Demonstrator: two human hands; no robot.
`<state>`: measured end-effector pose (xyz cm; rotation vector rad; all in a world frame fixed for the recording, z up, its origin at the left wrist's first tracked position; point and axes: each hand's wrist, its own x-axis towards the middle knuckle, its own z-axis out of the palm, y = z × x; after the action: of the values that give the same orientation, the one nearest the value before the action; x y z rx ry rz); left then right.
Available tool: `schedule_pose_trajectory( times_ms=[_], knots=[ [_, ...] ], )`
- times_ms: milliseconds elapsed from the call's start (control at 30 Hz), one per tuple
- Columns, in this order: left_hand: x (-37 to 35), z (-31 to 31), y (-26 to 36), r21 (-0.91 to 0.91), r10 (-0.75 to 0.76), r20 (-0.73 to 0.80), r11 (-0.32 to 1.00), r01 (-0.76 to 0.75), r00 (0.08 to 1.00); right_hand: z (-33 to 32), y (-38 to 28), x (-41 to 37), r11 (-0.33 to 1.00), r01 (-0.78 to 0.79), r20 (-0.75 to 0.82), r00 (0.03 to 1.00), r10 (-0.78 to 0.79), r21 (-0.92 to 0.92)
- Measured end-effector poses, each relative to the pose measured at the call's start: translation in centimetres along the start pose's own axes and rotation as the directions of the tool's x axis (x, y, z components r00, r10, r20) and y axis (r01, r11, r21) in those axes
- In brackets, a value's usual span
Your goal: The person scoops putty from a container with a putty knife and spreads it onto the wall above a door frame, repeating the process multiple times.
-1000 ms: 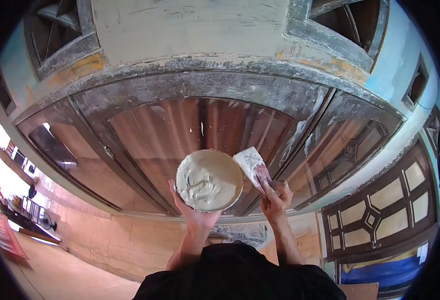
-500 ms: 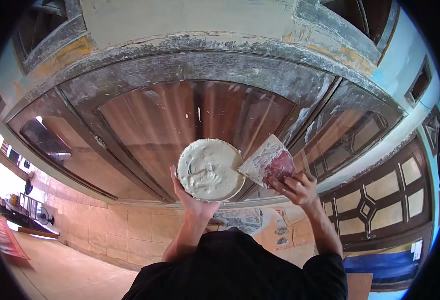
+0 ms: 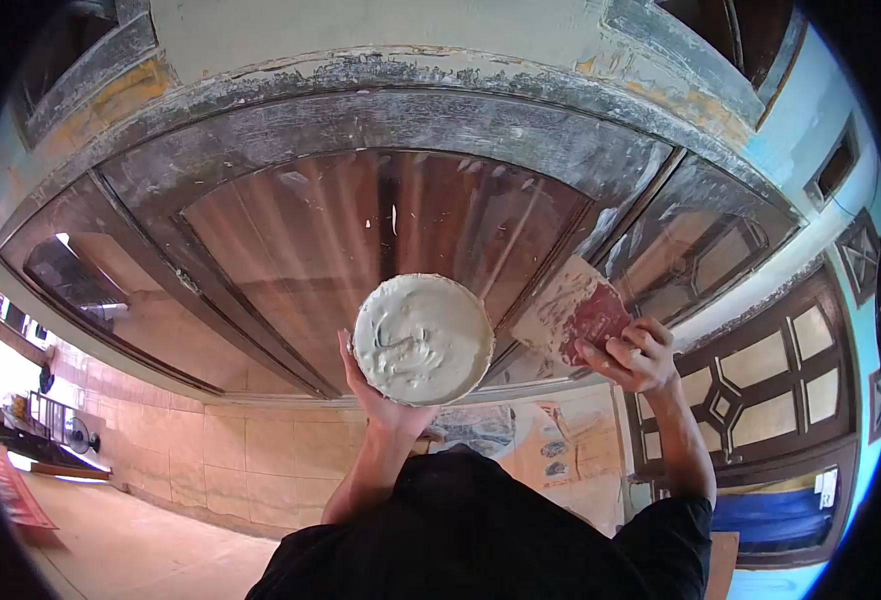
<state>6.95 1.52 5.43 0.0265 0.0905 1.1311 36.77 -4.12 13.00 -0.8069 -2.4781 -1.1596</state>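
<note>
My left hand point(image 3: 386, 400) grips a round container of off-white putty point(image 3: 424, 340) from its lower left side, open top facing up. The putty surface is lumpy, and the container's walls are mostly hidden. In my right hand point(image 3: 636, 355) is a flat red putty scraper point(image 3: 596, 318), pinched at its lower right edge. Patches of pale putty cover much of the scraper's face. It is held to the right of the container, apart from its rim. Behind both stands a brown wooden door with glass panels point(image 3: 291, 255).
A scraped, patchy wooden frame point(image 3: 361, 125) arches over the glass, below a pale wall point(image 3: 381, 35). To the right is a dark door with frosted panes point(image 3: 751, 385). Tiled floor point(image 3: 151, 540) and a fan point(image 3: 81, 437) appear at lower left.
My right hand has moved the scraper right, away from the container's rim it was touching or overlapping. The container has stayed nearly in place in my left hand.
</note>
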Motion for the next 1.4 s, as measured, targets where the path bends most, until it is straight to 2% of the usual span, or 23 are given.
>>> schedule_pose_trajectory(
  times_ms=[167,200,233,300,333,433,500,567,600,633,700,733,833,900,967,1033,1100,1133,1167,1233,1300,1333,1400],
  knots=[
    [0.2,-0.3,-0.3,-0.003,0.015,-0.057,1.0,-0.015,0.998,0.4,-0.4,2.9,0.956,-0.267,-0.133,0.95,0.283,0.121],
    [0.2,-0.5,-0.4,0.001,0.026,-0.033,1.0,-0.026,0.999,0.1,-0.9,4.1,0.886,-0.393,-0.087,0.902,0.424,0.246],
    [0.3,-0.9,-0.5,0.005,0.037,-0.011,0.999,-0.037,0.999,-0.2,-1.3,5.1,0.885,-0.394,-0.087,0.901,0.425,0.246],
    [0.2,-1.3,-0.6,0.01,0.046,0.001,0.999,-0.046,0.999,-0.5,-2.2,6.8,0.586,-0.656,0.066,0.691,0.72,0.475],
    [0.1,-1.1,-0.7,-0.003,0.027,0.023,1.0,-0.027,0.999,-0.3,-2.9,7.5,0.314,-0.745,0.234,0.528,0.816,0.588],
    [-0.3,-1.2,-0.7,0.003,0.026,0.052,1.0,-0.026,0.998,1.3,-3.4,8.3,0.351,-0.733,0.298,0.594,0.747,0.582],
    [-0.6,-1.1,-1.0,-0.021,-0.01,0.03,1.0,0.011,1.0,2.4,-3.9,8.9,0.312,-0.757,0.324,0.56,0.762,0.575],
    [-0.5,-1.1,-1.2,-0.017,-0.024,0.042,1.0,0.025,0.999,4.3,-4.5,8.4,0.196,-0.768,0.39,0.505,0.77,0.61],
    [-0.4,-1.3,-1.2,-0.044,-0.035,0.032,0.998,0.036,0.999,3.6,-4.9,9.5,0.056,-0.763,0.476,0.457,0.751,0.644],
    [-0.3,-1.5,-1.2,-0.068,-0.043,0.021,0.997,0.044,0.999,3.3,-4.9,9.4,0.052,-0.76,0.48,0.46,0.747,0.648],
    [-0.2,-2.1,-1.0,-0.046,-0.033,0.043,0.998,0.035,0.999,3.0,-4.4,9.0,0.219,-0.752,0.461,0.577,0.674,0.622],
    [-0.2,-1.9,-0.9,-0.024,-0.029,0.045,0.999,0.03,0.999,2.6,-3.9,9.6,0.269,-0.741,0.397,0.586,0.706,0.616],
    [0.0,-2.6,-1.5,0.016,-0.058,0.098,0.998,0.057,0.993,4.5,-3.4,10.1,0.212,-0.764,0.384,0.519,0.764,0.61],
    [0.1,-3.1,-1.8,-0.03,-0.105,0.129,0.993,0.11,0.986,3.9,-4.2,10.6,0.162,-0.789,0.47,0.501,0.727,0.592],
    [0.1,-3.0,-1.6,-0.05,-0.061,0.069,0.997,0.064,0.996,3.7,-4.9,10.0,0.174,-0.714,0.515,0.631,0.58,0.679],
    [-0.1,-2.4,-1.2,-0.026,-0.021,0.05,0.999,0.022,0.999,3.6,-4.1,9.7,0.233,-0.7,0.473,0.653,0.591,0.675],
    [0.2,-3.2,-1.5,-0.048,-0.031,0.069,0.998,0.034,0.997,4.6,-3.5,9.4,0.116,-0.784,0.475,0.478,0.738,0.61],
    [0.6,-3.6,-1.7,-0.064,-0.049,0.081,0.996,0.054,0.996,5.2,-3.7,9.5,0.177,-0.772,0.433,0.513,0.741,0.611],
    [0.8,-3.9,-1.9,-0.079,-0.064,0.093,0.994,0.072,0.994,5.2,-4.0,9.7,0.176,-0.774,0.435,0.511,0.742,0.609],
    [0.9,-3.9,-1.8,-0.087,-0.061,0.075,0.994,0.067,0.995,5.0,-4.9,10.0,0.127,-0.726,0.527,0.596,0.606,0.676],
    [0.6,-3.4,-1.4,-0.038,-0.059,0.112,0.997,0.063,0.992,4.6,-4.6,9.7,0.163,-0.719,0.524,0.624,0.58,0.676],
    [0.4,-2.7,-1.3,-0.055,-0.024,0.021,0.998,0.025,0.999,4.7,-4.2,9.2,0.16,-0.755,0.507,0.565,0.651,0.636],
    [0.5,-3.6,-1.4,-0.03,-0.013,0.044,0.999,0.014,0.999,5.8,-3.4,8.7,0.108,-0.793,0.465,0.455,0.76,0.599]
  ],
)
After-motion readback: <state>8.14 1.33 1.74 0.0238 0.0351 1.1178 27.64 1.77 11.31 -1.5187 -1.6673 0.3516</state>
